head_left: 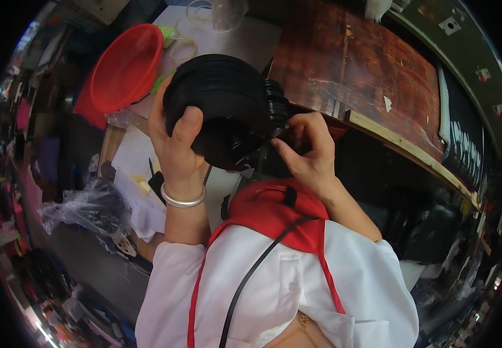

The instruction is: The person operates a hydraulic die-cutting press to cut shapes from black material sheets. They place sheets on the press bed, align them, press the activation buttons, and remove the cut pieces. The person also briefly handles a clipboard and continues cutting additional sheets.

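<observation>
A large round black ribbed part (219,78), bellows-like with a hollow opening facing me, is raised over the edge of the work table. My left hand (180,130), with a silver bangle on its wrist, grips it from the left, thumb on the near rim. On its right side a narrower stack of black ribs (276,104) sticks out. Thumb and forefinger of my right hand (308,145) are pinched together at the part's lower right rim, by a thin dark edge. Shadow hides most of the inside.
A red plastic basin (128,68) stands at the far left on the pale table (257,40). Reddish-brown wooden boards (361,69) lie to the right, edged by a wooden strip (407,153). Papers (138,177) and a clear plastic bag (88,209) are at the left.
</observation>
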Available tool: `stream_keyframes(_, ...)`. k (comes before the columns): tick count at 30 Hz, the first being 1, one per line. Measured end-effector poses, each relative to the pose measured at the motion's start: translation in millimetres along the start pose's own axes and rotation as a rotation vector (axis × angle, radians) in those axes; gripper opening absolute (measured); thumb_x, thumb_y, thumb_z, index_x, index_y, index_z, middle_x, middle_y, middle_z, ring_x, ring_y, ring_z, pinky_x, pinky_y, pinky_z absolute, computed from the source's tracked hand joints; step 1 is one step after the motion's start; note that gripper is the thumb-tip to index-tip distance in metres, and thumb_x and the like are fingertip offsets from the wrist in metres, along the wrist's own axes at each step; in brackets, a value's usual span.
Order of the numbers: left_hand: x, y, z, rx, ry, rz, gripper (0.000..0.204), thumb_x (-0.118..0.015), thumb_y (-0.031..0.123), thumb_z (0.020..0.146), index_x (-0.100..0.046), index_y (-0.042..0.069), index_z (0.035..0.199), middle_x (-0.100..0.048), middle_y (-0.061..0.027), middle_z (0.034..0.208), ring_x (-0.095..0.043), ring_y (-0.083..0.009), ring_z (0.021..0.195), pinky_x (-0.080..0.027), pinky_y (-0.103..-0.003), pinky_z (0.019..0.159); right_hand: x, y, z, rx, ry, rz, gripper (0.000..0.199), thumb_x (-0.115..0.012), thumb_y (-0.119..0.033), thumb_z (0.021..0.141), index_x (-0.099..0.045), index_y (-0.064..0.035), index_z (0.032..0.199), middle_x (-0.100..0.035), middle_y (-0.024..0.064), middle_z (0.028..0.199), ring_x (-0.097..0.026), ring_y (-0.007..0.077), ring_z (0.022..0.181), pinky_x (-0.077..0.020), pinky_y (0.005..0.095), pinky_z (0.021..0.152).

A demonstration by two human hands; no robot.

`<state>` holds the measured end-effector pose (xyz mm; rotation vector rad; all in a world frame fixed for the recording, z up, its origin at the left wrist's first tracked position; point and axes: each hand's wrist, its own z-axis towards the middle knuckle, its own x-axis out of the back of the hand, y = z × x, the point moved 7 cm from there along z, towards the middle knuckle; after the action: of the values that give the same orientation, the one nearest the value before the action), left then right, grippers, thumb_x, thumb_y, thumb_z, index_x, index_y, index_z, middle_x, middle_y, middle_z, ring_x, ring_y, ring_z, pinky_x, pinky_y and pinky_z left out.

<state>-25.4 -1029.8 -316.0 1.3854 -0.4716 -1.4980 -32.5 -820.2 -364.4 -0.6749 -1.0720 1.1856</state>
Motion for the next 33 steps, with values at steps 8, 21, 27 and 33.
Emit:
stream_keyframes(8,7,1,23,-0.117,0.054,0.171,0.046,-0.065,0.018,0.087,-0.052,-0.008,0.122,-0.061,-0.0184,0.112,-0.063,-0.0257,0.099,-0.052,-0.033,0.086,30,-67,30,0.63,0.054,-0.277,0.029,-0.073,0.004,0.057,-0.063,-0.0026,0.084,-0.062,0.0086,0.083,-0.058,0.0261,0.072,-0.0464,0.0344,0.061)
stream_keyframes(21,-39,-18,22,-0.078,0.036,0.13,0.037,-0.069,0.01,0.084,-0.056,-0.005,0.115,-0.064,-0.0107,0.104,-0.062,-0.0171,0.093,-0.05,-0.028,0.085,21,37,35,-0.254,-0.307,0.315,0.016,-0.07,-0.012,0.085,-0.062,-0.0015,0.094,-0.064,0.0039,0.077,-0.054,0.0046,0.066,-0.0449,0.022,0.057)
stream_keyframes(27,-48,-24,7,-0.056,0.007,0.155,0.045,-0.073,0.009,0.079,-0.054,-0.004,0.118,-0.063,-0.0094,0.104,-0.061,-0.0153,0.094,-0.048,-0.027,0.087,70,8,18,0.159,0.075,-0.278,0.024,-0.075,-0.004,0.077,-0.06,-0.001,0.096,-0.062,0.0076,0.077,-0.063,0.0141,0.072,-0.0519,0.0267,0.064)
stream_keyframes(33,-46,-10,-21,-0.154,0.022,0.424,0.053,-0.076,0.014,0.076,-0.052,-0.003,0.119,-0.062,-0.0102,0.107,-0.061,-0.0181,0.098,-0.047,-0.03,0.091,17,29,-30,-0.874,-0.674,0.793,0.077,-0.038,-0.063,0.092,-0.049,0.0074,0.122,-0.065,0.02,0.096,-0.067,0.0295,0.084,-0.0567,0.0374,0.071)
